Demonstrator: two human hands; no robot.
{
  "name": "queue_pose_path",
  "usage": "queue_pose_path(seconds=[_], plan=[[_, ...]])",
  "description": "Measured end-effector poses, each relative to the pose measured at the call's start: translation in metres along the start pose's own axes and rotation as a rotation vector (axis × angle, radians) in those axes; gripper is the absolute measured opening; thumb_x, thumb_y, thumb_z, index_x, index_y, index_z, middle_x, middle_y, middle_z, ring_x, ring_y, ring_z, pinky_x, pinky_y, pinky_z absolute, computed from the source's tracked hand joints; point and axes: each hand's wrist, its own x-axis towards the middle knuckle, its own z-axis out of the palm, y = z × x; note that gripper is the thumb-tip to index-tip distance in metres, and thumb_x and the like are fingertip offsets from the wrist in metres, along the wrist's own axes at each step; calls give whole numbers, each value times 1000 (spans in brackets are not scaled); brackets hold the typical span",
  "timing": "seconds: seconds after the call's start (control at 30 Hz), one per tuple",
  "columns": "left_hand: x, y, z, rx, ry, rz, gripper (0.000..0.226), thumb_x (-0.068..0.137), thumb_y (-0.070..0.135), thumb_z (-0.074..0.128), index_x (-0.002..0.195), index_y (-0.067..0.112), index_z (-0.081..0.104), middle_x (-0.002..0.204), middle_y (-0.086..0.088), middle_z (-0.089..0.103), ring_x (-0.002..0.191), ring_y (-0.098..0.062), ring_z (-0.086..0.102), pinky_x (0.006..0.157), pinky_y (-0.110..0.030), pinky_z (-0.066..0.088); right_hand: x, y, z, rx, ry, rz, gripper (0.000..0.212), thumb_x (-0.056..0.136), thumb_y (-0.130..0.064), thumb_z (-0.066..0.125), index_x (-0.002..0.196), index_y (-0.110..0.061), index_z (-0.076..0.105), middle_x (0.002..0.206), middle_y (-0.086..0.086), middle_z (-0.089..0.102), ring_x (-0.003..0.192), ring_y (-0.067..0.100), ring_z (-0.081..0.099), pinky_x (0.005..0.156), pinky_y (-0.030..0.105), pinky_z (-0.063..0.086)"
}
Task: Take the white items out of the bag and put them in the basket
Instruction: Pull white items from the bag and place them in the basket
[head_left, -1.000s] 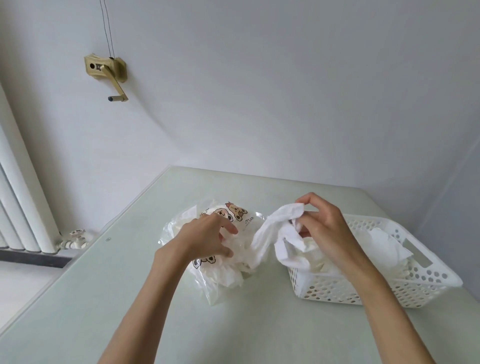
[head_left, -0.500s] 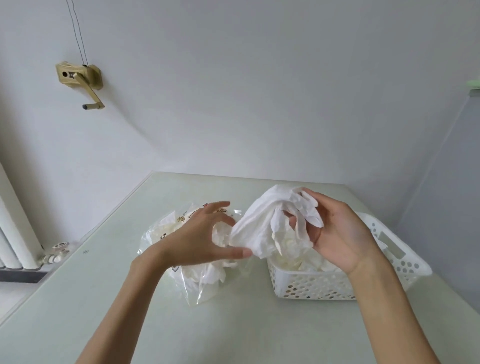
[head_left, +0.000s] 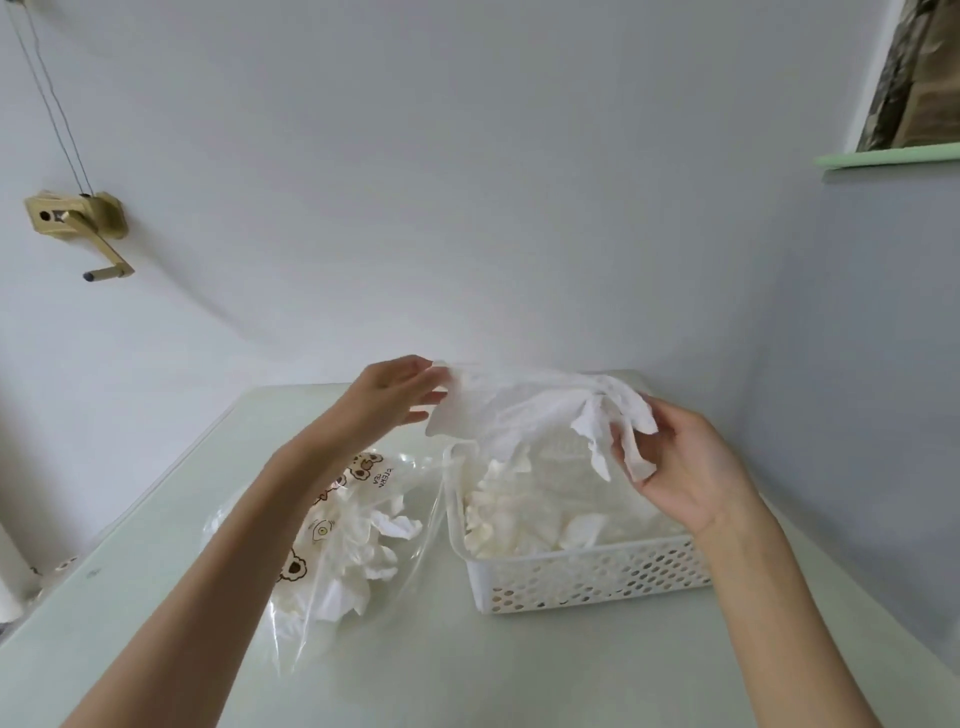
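Observation:
A crumpled white tissue sheet (head_left: 524, 410) is stretched in the air above the white perforated basket (head_left: 587, 577). My left hand (head_left: 395, 395) pinches its left edge and my right hand (head_left: 685, 467) grips its right end. Several crumpled white items (head_left: 524, 519) lie in the basket. To the basket's left lies a clear plastic bag (head_left: 322, 540) printed with bears, my left forearm passing over it; more white items (head_left: 374, 556) show inside it.
The basket and bag sit on a pale green table (head_left: 467, 670) set against white walls. A brass crank (head_left: 78, 228) with cords hangs on the left wall. A green ledge (head_left: 883, 156) sticks out at the upper right.
Both hands have lifted the white sheet higher and pulled it wider over the basket. My left hand left the bag and took hold of the sheet's left edge.

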Motion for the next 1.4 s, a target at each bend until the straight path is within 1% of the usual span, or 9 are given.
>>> queue_pose_path(seconds=[0.2,0.33,0.4,0.63,0.77,0.93,1.13,1.27,1.4], plan=[[13,39,32,121,-36,157,20,101,27,45,94,15,59,80,5,65,74,-14,58,68,-24,42,0,-12,-17,-902,421,-393,15,97,-35,51,100,-20,54,107,-11,63,97,6,55,88,28,45],[5,58,58,236,-288,356,18,100,25,47,99,10,57,79,-3,61,65,-7,54,62,-16,41,-20,-17,6,-1118,27,-424,70,67,-62,65,128,-35,45,122,-25,54,116,-12,46,88,11,37],[2,64,69,234,-298,416,17,97,26,53,97,11,60,76,2,63,64,-4,55,63,-14,42,-19,-10,7,-1244,-100,-340,65,68,-55,75,124,-30,55,115,-17,65,110,-6,56,95,20,45],[11,44,59,235,-113,232,37,66,49,72,79,15,66,63,0,60,55,-10,49,50,-19,43,-26,-16,7,-1071,-180,-286,18,78,-24,76,91,-13,73,84,2,75,73,12,68,61,20,47],[11,35,49,57,-236,61,32,67,34,76,88,10,72,87,-21,71,77,-18,64,76,-24,57,-27,-23,0,-1149,-185,-179,32,71,-30,80,91,-6,71,79,3,73,70,13,65,63,21,47],[10,44,49,117,-233,132,17,81,20,73,97,14,72,82,-8,75,72,-9,67,73,-21,57,-28,-28,-11,-1321,-274,-8,51,59,-46,78,101,-18,74,99,-2,75,96,13,69,93,30,50],[7,53,62,72,-233,228,40,69,34,76,106,23,66,86,0,75,75,-8,68,66,-19,53,-26,-21,4,-1070,-120,-274,40,73,-46,73,100,-18,72,102,15,69,97,30,65,83,29,47],[6,24,65,26,-384,203,71,71,54,75,128,19,53,118,-1,68,109,-13,65,89,-28,54,-28,-21,8,-892,-83,-306,25,77,-32,74,91,-11,75,94,17,72,87,28,69,80,33,52],[-5,8,73,24,-413,138,21,83,43,66,90,24,72,65,2,56,63,-7,55,71,-17,46,-29,-27,6,-629,-88,-265,27,71,-27,72,91,-10,73,92,12,72,83,24,68,73,32,54]])
